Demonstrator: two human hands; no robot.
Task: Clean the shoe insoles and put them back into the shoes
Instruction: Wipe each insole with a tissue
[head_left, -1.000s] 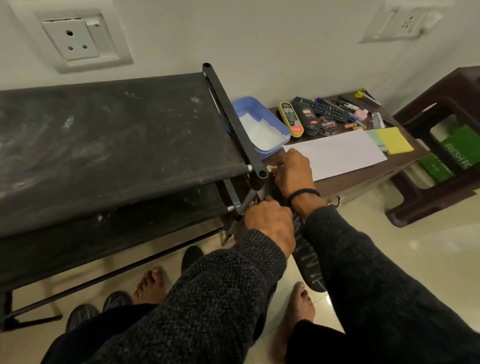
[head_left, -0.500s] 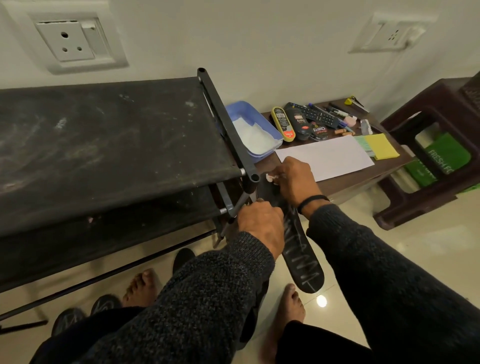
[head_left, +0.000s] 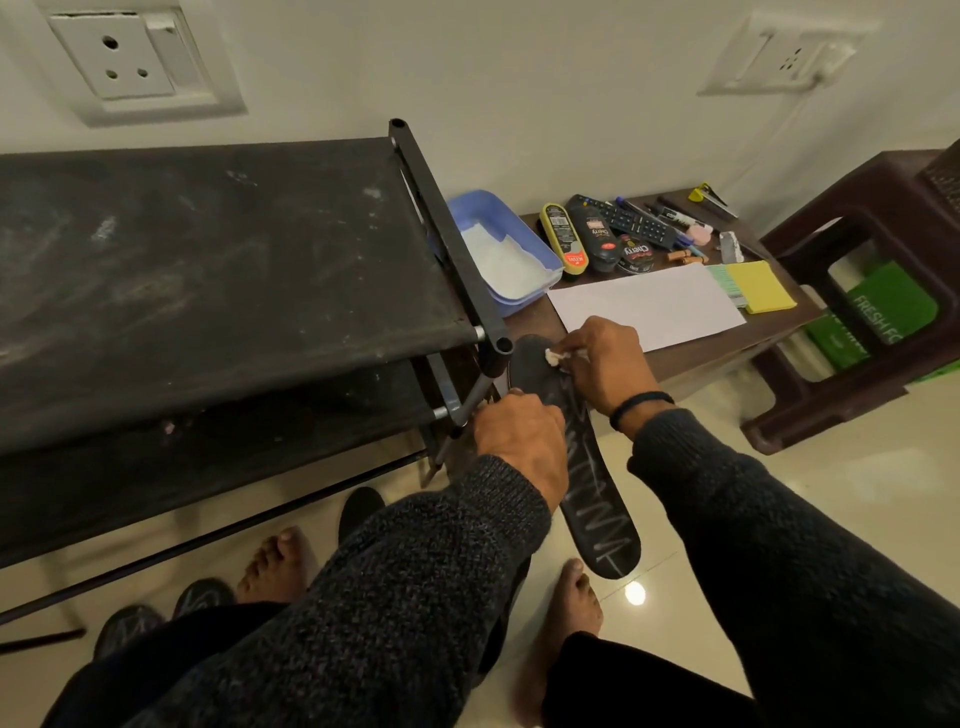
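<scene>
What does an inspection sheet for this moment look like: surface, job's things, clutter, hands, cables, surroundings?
Surface: brown side table, beside a dusty black shoe rack.
Job's things: black insole with white zigzag marks, held in the air over the floor; small white wad touching its far end.
Clutter: blue tub with white tissue, shoe polish containers, remote control, white paper sheet, yellow sticky notes, pens.
Hands: left hand grips the insole's middle; right hand pinches the wad in its fingers.
Cables: nothing seen.
Surroundings: two wall sockets, brown plastic stool, tiled floor, bare feet, dark footwear under the rack.
</scene>
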